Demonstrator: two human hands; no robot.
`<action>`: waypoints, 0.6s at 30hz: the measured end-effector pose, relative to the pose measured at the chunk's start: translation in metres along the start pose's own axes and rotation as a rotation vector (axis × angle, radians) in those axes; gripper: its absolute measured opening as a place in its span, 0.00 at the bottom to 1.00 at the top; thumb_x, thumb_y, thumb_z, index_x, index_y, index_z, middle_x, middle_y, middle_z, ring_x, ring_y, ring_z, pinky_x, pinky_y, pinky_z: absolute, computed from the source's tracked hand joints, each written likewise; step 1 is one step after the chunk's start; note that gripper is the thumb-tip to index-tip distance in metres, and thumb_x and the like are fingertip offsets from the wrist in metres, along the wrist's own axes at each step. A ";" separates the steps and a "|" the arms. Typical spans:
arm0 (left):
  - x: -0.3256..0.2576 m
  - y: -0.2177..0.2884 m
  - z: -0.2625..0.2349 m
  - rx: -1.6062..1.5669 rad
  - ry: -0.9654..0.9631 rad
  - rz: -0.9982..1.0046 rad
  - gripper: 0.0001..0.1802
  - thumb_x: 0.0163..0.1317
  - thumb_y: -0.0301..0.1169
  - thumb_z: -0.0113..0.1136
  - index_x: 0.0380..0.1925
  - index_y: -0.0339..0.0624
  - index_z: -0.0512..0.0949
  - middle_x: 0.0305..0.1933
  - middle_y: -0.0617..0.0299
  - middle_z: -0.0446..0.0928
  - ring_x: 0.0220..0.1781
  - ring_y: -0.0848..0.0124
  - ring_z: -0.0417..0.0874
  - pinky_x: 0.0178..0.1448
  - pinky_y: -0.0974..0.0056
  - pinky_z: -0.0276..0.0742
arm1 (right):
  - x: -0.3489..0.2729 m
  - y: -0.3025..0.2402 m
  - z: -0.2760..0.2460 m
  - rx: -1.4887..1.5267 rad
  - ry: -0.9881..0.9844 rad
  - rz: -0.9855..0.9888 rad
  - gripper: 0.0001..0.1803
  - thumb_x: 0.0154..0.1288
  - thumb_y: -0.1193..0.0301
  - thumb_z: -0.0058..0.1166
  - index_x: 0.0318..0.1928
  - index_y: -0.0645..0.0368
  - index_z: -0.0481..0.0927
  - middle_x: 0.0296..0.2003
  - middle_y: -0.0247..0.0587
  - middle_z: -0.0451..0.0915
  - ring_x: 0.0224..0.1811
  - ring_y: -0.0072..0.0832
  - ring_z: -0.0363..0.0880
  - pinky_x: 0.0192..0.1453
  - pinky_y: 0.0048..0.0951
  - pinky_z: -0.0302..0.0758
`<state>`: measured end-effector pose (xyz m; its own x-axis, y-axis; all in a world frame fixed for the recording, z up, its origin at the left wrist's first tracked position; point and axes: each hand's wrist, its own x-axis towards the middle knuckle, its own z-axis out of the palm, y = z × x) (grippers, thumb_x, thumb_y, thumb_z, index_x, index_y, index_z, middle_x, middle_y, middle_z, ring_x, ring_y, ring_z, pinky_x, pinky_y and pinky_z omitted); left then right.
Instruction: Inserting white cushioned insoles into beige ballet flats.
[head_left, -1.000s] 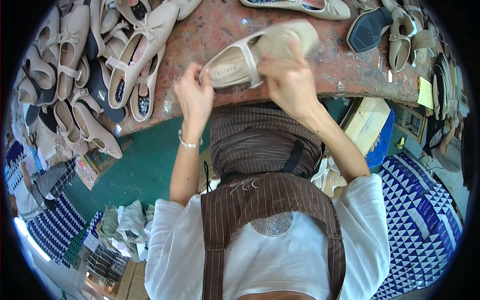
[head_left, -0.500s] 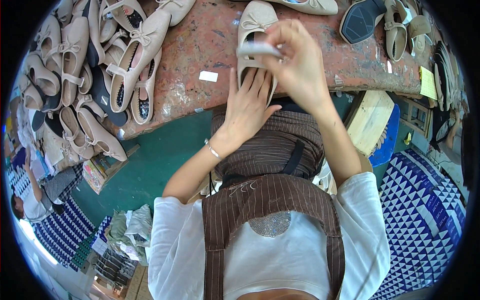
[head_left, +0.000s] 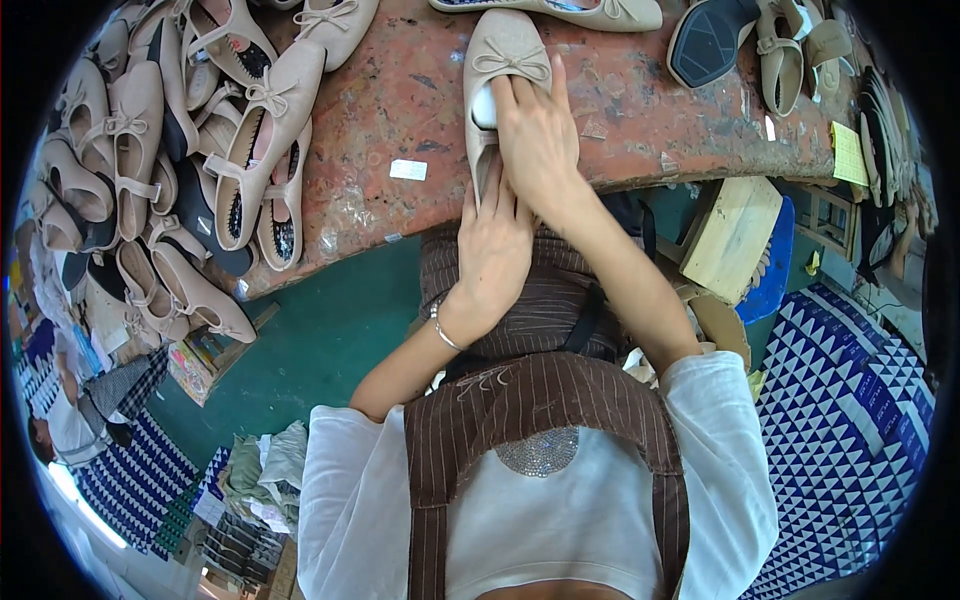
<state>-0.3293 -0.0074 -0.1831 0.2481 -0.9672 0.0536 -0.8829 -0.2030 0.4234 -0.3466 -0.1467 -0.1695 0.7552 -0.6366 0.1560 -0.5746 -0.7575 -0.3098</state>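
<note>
A beige flat shoe (head_left: 505, 45) with a bow lies on the bench, toe pointing away from me. My left hand (head_left: 492, 245) is at its heel, fingers extended over and into the heel opening; its thumb is hidden. My right hand (head_left: 540, 145) reaches in behind the bow, with several fingers tucked into the front of the shoe and one stretched along the outside. A smooth white piece (head_left: 484, 106) shows inside the shoe, beside the right fingers and partly under them. The right fingertips are out of sight under the bow edge.
Beige strap shoes (head_left: 265, 150) are heaped at the left of the worn red bench (head_left: 370, 110). An upturned shoe with a dark sole (head_left: 708, 42) and more beige shoes (head_left: 783, 70) lie at the far right. A white label (head_left: 408, 169) lies left of my hands.
My right hand has brought the white piece down from above into the shoe's front. My left hand has drawn back toward the heel, and its fingers are closer together.
</note>
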 end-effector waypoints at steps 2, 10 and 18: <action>0.000 0.001 0.002 0.025 -0.003 -0.001 0.25 0.60 0.29 0.54 0.57 0.28 0.74 0.65 0.40 0.69 0.73 0.48 0.63 0.71 0.42 0.62 | 0.011 0.002 -0.002 -0.030 -0.127 0.002 0.17 0.57 0.80 0.49 0.49 0.72 0.75 0.43 0.57 0.80 0.49 0.44 0.82 0.77 0.49 0.54; -0.009 -0.003 0.016 0.065 -0.155 -0.012 0.30 0.61 0.38 0.55 0.63 0.38 0.73 0.68 0.45 0.68 0.73 0.48 0.63 0.74 0.36 0.56 | -0.008 -0.019 -0.012 0.033 -0.130 0.106 0.31 0.57 0.78 0.49 0.57 0.92 0.63 0.43 0.74 0.78 0.50 0.59 0.80 0.75 0.57 0.57; -0.005 -0.002 0.017 0.075 -0.076 0.006 0.30 0.60 0.37 0.57 0.62 0.37 0.74 0.69 0.42 0.66 0.75 0.48 0.60 0.72 0.36 0.58 | -0.030 -0.015 -0.011 0.072 0.028 -0.003 0.33 0.51 0.81 0.50 0.59 0.84 0.62 0.52 0.76 0.73 0.62 0.59 0.70 0.76 0.58 0.49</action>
<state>-0.3354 -0.0044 -0.1997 0.2148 -0.9766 -0.0140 -0.9123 -0.2057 0.3542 -0.3641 -0.1176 -0.1593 0.7473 -0.6389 0.1827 -0.5473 -0.7477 -0.3761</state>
